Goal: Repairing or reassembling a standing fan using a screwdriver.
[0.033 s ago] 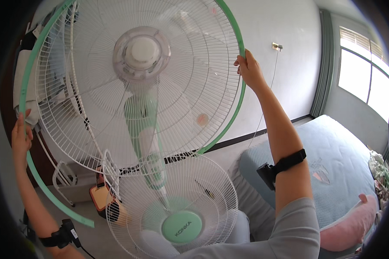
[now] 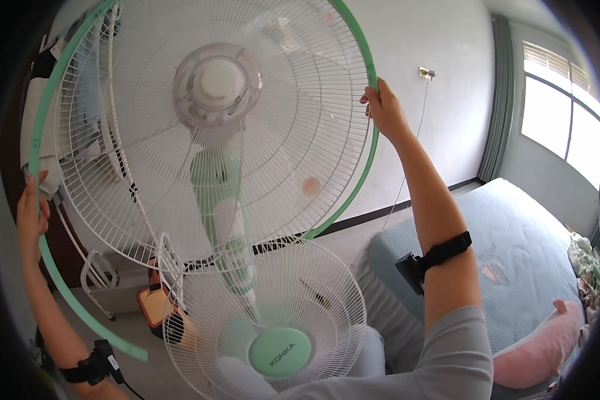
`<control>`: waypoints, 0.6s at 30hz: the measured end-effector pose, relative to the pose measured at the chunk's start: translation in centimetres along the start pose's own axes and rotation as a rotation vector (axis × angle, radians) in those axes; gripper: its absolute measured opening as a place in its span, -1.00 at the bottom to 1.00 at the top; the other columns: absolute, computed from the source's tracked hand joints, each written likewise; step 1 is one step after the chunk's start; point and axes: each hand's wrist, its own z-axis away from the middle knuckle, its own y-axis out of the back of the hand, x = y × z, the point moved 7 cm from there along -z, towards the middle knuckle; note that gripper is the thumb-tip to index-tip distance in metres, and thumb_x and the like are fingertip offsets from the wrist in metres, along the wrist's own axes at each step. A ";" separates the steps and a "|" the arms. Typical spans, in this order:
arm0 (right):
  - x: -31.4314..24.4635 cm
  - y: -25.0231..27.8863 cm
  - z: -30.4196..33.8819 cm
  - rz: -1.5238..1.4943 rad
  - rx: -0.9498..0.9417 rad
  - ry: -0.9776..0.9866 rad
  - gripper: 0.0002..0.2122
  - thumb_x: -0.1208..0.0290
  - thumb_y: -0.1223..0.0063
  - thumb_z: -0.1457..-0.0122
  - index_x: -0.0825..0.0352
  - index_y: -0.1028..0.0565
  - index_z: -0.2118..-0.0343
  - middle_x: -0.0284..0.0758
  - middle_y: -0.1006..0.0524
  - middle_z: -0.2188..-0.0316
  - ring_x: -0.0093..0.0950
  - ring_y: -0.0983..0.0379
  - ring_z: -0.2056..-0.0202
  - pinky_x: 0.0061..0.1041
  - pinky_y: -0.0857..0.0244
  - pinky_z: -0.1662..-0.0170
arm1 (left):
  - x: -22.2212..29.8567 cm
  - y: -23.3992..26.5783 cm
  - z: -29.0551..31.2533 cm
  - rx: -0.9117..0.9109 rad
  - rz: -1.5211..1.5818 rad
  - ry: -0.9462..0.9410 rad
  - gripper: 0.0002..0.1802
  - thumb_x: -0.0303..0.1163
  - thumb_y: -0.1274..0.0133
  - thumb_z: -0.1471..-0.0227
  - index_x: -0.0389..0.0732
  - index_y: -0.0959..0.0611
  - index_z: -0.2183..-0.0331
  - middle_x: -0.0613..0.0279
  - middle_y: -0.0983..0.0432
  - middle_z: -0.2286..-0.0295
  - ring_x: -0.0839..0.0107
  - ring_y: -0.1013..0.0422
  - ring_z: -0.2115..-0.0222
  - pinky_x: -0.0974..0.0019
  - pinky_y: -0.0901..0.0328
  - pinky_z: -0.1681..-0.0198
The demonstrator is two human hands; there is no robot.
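Observation:
A green band (image 2: 90, 319), bent into an open ring, runs around the white wire rear grille (image 2: 130, 230) of a standing fan. My left hand (image 2: 32, 210) is closed around its left side, where the band stands away from the grille. On the right, my right hand (image 2: 387, 110) pinches the band against the grille's edge. The band's lower left end hangs free. Clear blades with a round central cap (image 2: 221, 83) sit before the grille, above the green and white fan neck (image 2: 223, 223). Below, nearer me, lies the loose front grille (image 2: 343, 320) with its green centre disc (image 2: 280, 351).
A screwdriver (image 2: 320, 298) shows through the front grille. Right of me is a bed (image 2: 513, 247) with a pink plush (image 2: 543, 350). A plug in a wall socket (image 2: 427, 73) trails a cord. Hanging clothes (image 2: 40, 127) and a white rack (image 2: 100, 277) are at the left.
The band's free lower left end has dropped slightly, and the band beside my left hand has shifted a little. Both hands keep their hold.

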 end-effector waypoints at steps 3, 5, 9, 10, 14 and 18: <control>-0.4 0.0 0.1 -0.025 -0.021 -0.012 -0.78 0.38 0.35 -0.07 0.39 -0.21 0.27 -0.27 -0.42 0.56 -0.54 -0.27 0.66 -0.56 -0.18 0.54 | 0.8 -0.3 1.1 -0.030 0.114 0.059 -0.37 0.08 0.38 0.05 -0.24 -0.29 0.12 0.47 -0.07 0.80 0.74 0.07 0.86 0.61 0.16 0.82; -0.7 0.1 0.4 -0.042 -0.032 -0.022 -0.79 0.38 0.35 -0.07 0.39 -0.22 0.29 -0.27 -0.42 0.57 -0.55 -0.27 0.66 -0.57 -0.18 0.55 | 0.7 -1.2 1.5 -0.056 0.229 0.085 -0.35 0.09 0.38 0.05 -0.28 -0.28 0.13 0.46 -0.09 0.79 0.74 0.05 0.86 0.62 0.14 0.81; -1.1 0.4 0.7 -0.094 -0.036 -0.072 -0.80 0.39 0.36 -0.07 0.41 -0.22 0.31 -0.27 -0.42 0.57 -0.59 -0.26 0.68 -0.60 -0.18 0.58 | 0.6 -3.9 1.7 -0.071 0.434 0.060 -0.36 0.06 0.34 0.05 -0.33 -0.29 0.15 0.42 -0.14 0.75 0.74 0.02 0.83 0.64 0.12 0.78; -1.1 0.4 0.7 -0.110 -0.039 -0.098 -0.80 0.40 0.35 -0.06 0.41 -0.23 0.31 -0.27 -0.42 0.58 -0.60 -0.26 0.69 -0.61 -0.18 0.60 | 0.8 -4.3 2.0 -0.048 0.485 0.063 -0.37 0.05 0.33 0.04 -0.34 -0.29 0.16 0.41 -0.15 0.73 0.74 0.02 0.83 0.63 0.11 0.78; -1.4 0.4 1.0 -0.153 -0.018 -0.110 -0.79 0.39 0.35 -0.06 0.40 -0.23 0.31 -0.26 -0.43 0.58 -0.60 -0.25 0.71 -0.61 -0.19 0.61 | -0.6 -5.1 1.5 0.000 0.544 0.086 -0.45 0.02 0.33 0.03 -0.25 -0.35 0.19 0.36 -0.19 0.70 0.72 0.02 0.81 0.62 0.09 0.75; -0.6 0.0 1.2 -0.273 0.004 -0.145 -0.74 0.32 0.34 -0.07 0.38 -0.23 0.25 -0.27 -0.42 0.58 -0.61 -0.26 0.70 -0.61 -0.19 0.61 | -0.3 -6.0 1.7 0.035 0.569 0.086 -0.48 0.01 0.33 0.03 -0.22 -0.37 0.20 0.35 -0.21 0.69 0.71 0.01 0.82 0.62 0.07 0.74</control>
